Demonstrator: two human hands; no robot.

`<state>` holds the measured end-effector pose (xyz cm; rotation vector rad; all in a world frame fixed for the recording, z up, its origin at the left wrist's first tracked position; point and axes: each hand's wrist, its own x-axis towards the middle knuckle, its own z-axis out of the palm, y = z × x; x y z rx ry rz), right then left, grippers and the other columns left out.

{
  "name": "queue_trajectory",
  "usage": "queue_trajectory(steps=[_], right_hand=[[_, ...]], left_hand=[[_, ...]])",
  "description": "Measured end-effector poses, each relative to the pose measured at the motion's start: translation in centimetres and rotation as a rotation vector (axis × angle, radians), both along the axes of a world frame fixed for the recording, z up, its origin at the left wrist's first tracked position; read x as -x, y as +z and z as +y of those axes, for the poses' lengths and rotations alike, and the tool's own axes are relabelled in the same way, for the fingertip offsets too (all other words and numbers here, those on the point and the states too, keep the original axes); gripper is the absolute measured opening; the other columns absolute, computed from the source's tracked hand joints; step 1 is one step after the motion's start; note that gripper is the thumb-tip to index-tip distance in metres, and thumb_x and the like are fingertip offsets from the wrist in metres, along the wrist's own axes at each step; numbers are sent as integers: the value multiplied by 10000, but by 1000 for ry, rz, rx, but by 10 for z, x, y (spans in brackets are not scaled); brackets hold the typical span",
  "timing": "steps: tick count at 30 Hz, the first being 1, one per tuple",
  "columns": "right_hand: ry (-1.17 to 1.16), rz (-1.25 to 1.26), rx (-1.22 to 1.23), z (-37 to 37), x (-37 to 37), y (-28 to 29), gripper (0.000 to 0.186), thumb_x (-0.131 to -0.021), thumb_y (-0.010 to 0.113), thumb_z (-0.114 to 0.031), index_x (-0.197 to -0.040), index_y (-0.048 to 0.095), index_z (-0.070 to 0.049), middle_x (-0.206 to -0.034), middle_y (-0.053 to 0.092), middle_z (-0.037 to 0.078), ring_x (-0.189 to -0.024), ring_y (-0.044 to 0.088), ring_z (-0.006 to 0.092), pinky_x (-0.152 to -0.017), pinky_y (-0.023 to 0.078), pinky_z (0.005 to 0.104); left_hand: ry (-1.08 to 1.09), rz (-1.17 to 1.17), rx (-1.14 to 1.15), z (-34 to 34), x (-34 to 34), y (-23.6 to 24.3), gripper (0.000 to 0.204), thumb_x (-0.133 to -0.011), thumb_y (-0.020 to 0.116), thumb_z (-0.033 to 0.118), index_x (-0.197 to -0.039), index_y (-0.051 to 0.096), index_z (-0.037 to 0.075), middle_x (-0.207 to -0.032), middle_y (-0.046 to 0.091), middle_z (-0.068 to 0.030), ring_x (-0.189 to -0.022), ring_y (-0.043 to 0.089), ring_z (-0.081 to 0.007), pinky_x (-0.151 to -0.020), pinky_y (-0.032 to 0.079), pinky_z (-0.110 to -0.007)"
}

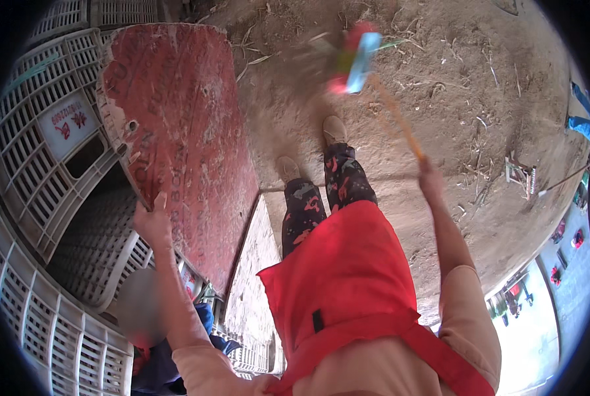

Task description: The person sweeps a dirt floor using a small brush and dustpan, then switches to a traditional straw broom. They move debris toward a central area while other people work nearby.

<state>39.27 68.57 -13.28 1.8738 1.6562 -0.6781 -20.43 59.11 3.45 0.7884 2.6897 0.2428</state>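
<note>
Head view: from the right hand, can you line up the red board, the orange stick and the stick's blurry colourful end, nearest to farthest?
From the right hand:
1. Orange stick, held in it.
2. Blurry colourful end, at the stick's far tip.
3. Red board, over on the left, at the left hand.
</note>
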Motion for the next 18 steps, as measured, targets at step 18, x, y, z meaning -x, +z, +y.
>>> queue_trajectory(steps=[18], right_hand=[[226,375,83,101,231,-75,268,-908,436,-320,-1113,529,-174,-867,625,187,-785,599,386,-656,449,507]], left_hand=[[86,5,28,14,-1,-8,368,-735,670,155,-1062,610,-3,-965,656,-175,-878,631,-301,-787,464,-352]])
